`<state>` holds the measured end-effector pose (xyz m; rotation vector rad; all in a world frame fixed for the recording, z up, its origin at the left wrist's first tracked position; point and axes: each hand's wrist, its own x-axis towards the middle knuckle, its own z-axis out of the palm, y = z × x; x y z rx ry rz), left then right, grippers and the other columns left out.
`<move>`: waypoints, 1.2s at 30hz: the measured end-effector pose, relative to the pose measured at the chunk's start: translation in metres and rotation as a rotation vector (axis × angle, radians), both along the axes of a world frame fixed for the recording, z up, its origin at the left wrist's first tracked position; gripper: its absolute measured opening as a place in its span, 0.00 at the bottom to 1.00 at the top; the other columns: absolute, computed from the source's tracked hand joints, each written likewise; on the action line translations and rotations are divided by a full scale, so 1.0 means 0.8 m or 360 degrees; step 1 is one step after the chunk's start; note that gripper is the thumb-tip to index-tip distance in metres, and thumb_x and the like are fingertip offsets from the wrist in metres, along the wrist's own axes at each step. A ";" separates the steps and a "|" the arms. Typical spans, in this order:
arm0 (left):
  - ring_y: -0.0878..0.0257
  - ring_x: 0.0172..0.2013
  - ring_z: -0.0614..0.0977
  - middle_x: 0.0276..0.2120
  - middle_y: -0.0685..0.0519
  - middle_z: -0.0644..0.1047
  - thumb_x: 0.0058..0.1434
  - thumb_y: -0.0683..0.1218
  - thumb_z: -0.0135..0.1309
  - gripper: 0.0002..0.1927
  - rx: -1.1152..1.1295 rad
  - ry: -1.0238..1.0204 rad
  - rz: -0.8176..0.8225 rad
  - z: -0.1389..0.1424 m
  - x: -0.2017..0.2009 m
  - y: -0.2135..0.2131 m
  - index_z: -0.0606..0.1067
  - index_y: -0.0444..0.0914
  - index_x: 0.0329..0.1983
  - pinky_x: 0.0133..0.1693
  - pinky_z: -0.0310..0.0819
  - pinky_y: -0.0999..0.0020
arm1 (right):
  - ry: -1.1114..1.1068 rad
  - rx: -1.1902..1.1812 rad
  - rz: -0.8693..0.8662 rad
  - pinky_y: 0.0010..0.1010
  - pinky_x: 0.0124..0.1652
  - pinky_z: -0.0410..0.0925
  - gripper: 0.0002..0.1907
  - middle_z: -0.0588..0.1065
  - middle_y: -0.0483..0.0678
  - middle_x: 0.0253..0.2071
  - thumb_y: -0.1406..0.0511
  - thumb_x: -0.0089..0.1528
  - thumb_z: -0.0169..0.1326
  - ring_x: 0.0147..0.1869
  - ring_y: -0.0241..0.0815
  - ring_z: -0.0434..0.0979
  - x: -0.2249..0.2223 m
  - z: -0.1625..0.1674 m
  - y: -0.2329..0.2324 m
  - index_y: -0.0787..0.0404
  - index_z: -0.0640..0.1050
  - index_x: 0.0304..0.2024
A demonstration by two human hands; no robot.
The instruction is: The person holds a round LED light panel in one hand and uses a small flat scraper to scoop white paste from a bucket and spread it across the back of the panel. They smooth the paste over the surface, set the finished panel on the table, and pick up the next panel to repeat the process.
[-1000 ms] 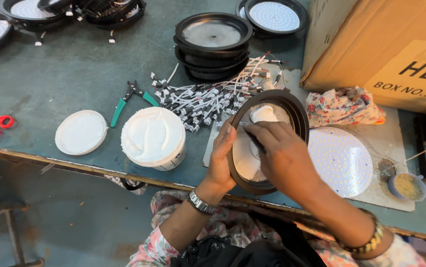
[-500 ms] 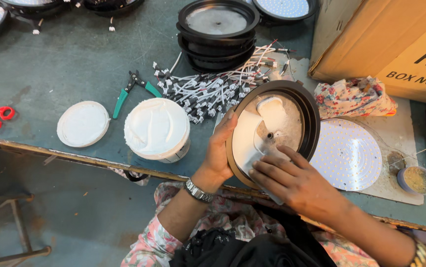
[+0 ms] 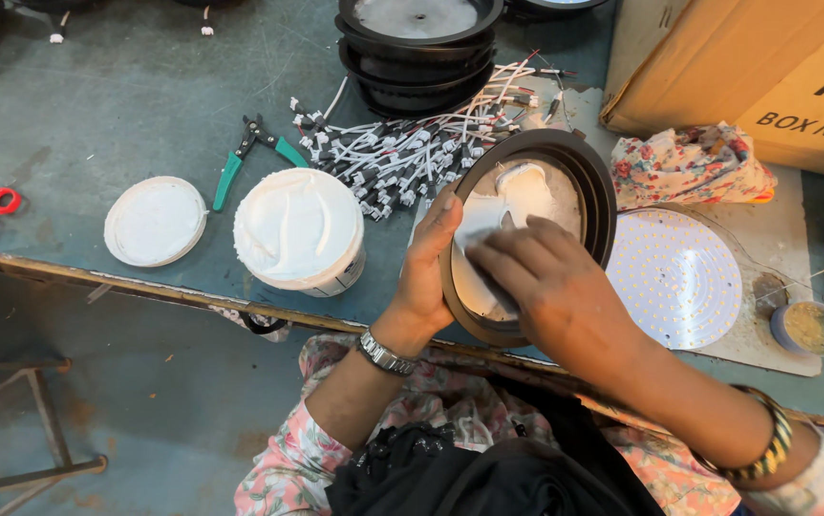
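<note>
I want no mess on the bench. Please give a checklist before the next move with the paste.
1. Left hand grips the housing rim: ok.
2. Right hand is inside the housing, on the white paste: ok.
3. Paste covers the whole base: cannot tell, the hand hides part.
4. Tub is open, beside the left hand: ok.
5. Lid is off, lying left of the tub: ok.
6. Wires are apart from the paste: ok.

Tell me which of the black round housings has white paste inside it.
The black housing gripped by the left hand at the table edge, with the right hand wiping its inside. The stacked housings behind show no paste.
</note>
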<state>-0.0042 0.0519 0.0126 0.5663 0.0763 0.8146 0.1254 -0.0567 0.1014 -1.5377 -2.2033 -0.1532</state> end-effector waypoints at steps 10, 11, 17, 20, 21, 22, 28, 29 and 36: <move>0.59 0.54 0.78 0.55 0.49 0.76 0.74 0.52 0.49 0.21 -0.0258 0.0016 -0.0084 -0.008 0.012 0.008 0.69 0.36 0.64 0.56 0.74 0.61 | 0.0031 -0.0157 0.0139 0.48 0.58 0.67 0.27 0.77 0.53 0.49 0.70 0.48 0.56 0.57 0.57 0.75 0.021 -0.018 -0.049 0.61 0.78 0.53; 0.59 0.53 0.78 0.55 0.49 0.76 0.74 0.53 0.49 0.21 -0.0257 0.0003 -0.0101 -0.005 0.014 0.005 0.69 0.36 0.64 0.56 0.74 0.61 | 0.0139 -0.0189 0.0080 0.45 0.55 0.69 0.27 0.77 0.52 0.48 0.71 0.47 0.57 0.55 0.58 0.76 0.022 -0.015 -0.045 0.60 0.78 0.52; 0.63 0.58 0.75 0.58 0.51 0.74 0.73 0.52 0.46 0.23 0.0091 0.0066 0.0139 0.006 0.025 -0.015 0.67 0.37 0.67 0.60 0.69 0.65 | 0.0369 0.0074 -0.0282 0.46 0.50 0.70 0.21 0.77 0.59 0.44 0.74 0.56 0.56 0.50 0.62 0.76 0.016 0.005 0.018 0.65 0.77 0.53; 0.62 0.57 0.75 0.56 0.51 0.74 0.75 0.52 0.44 0.21 0.0016 0.0065 0.0119 0.005 0.023 -0.013 0.67 0.37 0.66 0.59 0.69 0.63 | 0.0227 0.0009 -0.0244 0.46 0.50 0.70 0.24 0.77 0.58 0.45 0.75 0.52 0.53 0.50 0.62 0.76 0.003 0.004 0.024 0.67 0.77 0.53; 0.62 0.57 0.75 0.56 0.51 0.74 0.75 0.52 0.44 0.21 0.0038 0.0047 0.0118 0.004 0.021 -0.011 0.67 0.37 0.65 0.59 0.69 0.63 | 0.0207 -0.0001 -0.0192 0.45 0.50 0.70 0.25 0.77 0.58 0.47 0.75 0.51 0.53 0.51 0.61 0.76 0.001 0.003 0.022 0.67 0.76 0.53; 0.62 0.57 0.75 0.56 0.50 0.74 0.76 0.52 0.44 0.21 0.0055 0.0030 0.0111 0.002 0.018 -0.009 0.67 0.37 0.65 0.59 0.70 0.63 | 0.0188 -0.0014 -0.0147 0.44 0.51 0.70 0.26 0.77 0.58 0.48 0.75 0.51 0.53 0.52 0.60 0.76 -0.002 0.002 0.018 0.67 0.76 0.53; 0.62 0.55 0.77 0.55 0.50 0.75 0.77 0.50 0.44 0.20 0.0044 0.0045 0.0055 0.002 0.011 -0.003 0.67 0.35 0.66 0.58 0.72 0.64 | 0.0008 -0.0113 0.0212 0.44 0.58 0.66 0.27 0.75 0.57 0.53 0.70 0.52 0.54 0.58 0.55 0.73 0.004 -0.005 -0.028 0.68 0.75 0.56; 0.62 0.55 0.78 0.55 0.50 0.75 0.76 0.50 0.44 0.20 0.0022 0.0015 0.0002 0.003 0.011 -0.001 0.67 0.36 0.66 0.58 0.73 0.64 | -0.0012 -0.0145 0.0259 0.45 0.59 0.65 0.27 0.75 0.56 0.53 0.68 0.52 0.54 0.59 0.55 0.73 0.009 -0.007 -0.034 0.67 0.75 0.56; 0.62 0.53 0.80 0.56 0.49 0.77 0.77 0.50 0.46 0.20 -0.0089 -0.0008 -0.0212 0.006 0.012 0.004 0.68 0.36 0.68 0.56 0.76 0.65 | -0.0451 -0.0251 0.0584 0.56 0.68 0.54 0.38 0.72 0.53 0.58 0.60 0.48 0.51 0.67 0.52 0.69 0.063 -0.028 -0.064 0.65 0.71 0.62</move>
